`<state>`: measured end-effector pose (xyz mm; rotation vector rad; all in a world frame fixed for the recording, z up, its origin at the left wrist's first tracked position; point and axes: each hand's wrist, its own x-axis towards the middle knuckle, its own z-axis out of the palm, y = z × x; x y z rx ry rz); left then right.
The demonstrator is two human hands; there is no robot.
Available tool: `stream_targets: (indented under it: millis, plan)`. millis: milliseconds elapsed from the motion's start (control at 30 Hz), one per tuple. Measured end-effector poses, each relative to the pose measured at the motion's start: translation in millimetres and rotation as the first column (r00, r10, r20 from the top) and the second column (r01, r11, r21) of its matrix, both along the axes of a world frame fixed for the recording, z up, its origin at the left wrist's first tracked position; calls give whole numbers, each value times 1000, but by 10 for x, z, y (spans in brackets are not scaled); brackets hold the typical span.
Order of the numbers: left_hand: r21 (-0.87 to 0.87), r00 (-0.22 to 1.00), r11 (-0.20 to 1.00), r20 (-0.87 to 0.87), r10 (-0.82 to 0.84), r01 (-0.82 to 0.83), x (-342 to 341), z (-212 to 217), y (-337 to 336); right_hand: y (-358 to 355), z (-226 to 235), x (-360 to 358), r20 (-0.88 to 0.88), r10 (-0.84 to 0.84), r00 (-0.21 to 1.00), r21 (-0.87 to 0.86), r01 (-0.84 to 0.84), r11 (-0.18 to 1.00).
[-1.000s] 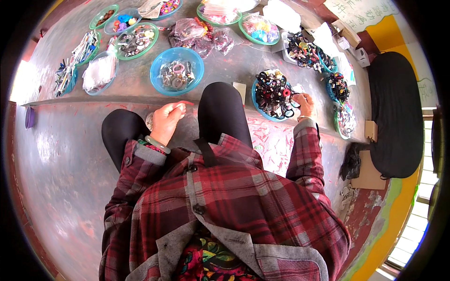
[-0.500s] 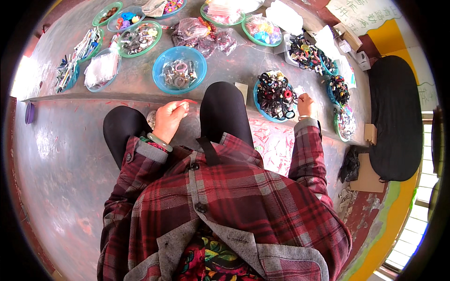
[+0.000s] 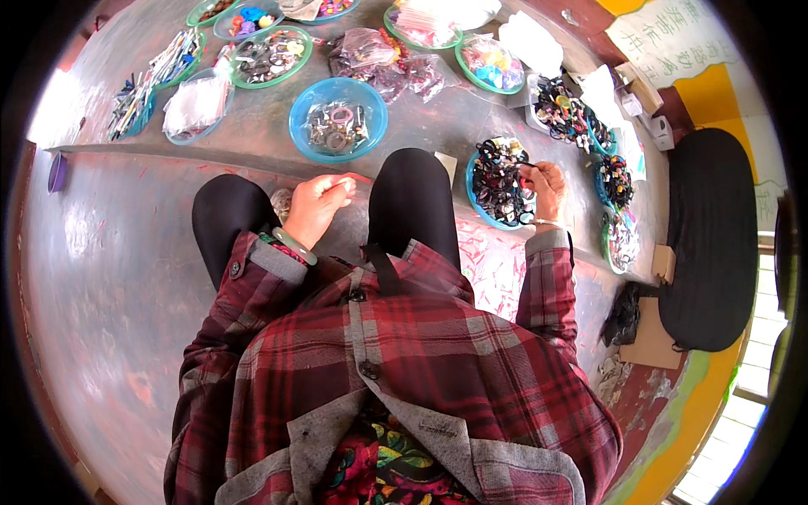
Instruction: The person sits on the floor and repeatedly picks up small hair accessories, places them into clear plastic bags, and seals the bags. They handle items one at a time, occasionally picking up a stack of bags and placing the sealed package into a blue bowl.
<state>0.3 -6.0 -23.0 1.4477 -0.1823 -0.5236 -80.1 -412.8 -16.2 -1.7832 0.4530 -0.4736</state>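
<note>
Fingers of the right hand (image 3: 548,189) are curling together at the right edge of a tangled heap of black looped bands (image 3: 499,181), touching its outer loops; whether they are gripping one cannot be told. The heap is filling a round blue plastic basin (image 3: 475,202), which is sitting just beyond a pale patterned surface strewn with red slivers (image 3: 492,265). The left hand (image 3: 316,209) is hanging between the two black-clad knees (image 3: 412,194), its fingers folded nearly closed, and is holding a thin, flexible-looking red strip (image 3: 359,177) that is sticking out past the fingertips. A smooth greyish-green bangle (image 3: 295,247) is circling the left wrist. Beyond the left hand, a larger round blue plastic basin (image 3: 340,156) is holding clear-wrapped rings, and a small beige card (image 3: 447,168) is lying between the right knee and the heaped basin.
</note>
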Motion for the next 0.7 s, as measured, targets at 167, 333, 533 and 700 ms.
stream_targets:
  millis: [167,333,533,700]
  plan:
    - [-158,957,948,-48,-287,277,-13,200,9,833,333,137,176,312,934,658,-347,668]
    - [-128,904,906,208,-374,404,-41,260,24,1424,179,264,215,443,871,861,-383,334]
    - [-78,909,930,256,-329,358,-3,167,59,1885,85,356,175,500,848,941,-293,168]
    - [-218,949,925,12,-316,311,-4,271,84,1936,79,358,323,589,741,922,-388,-18]
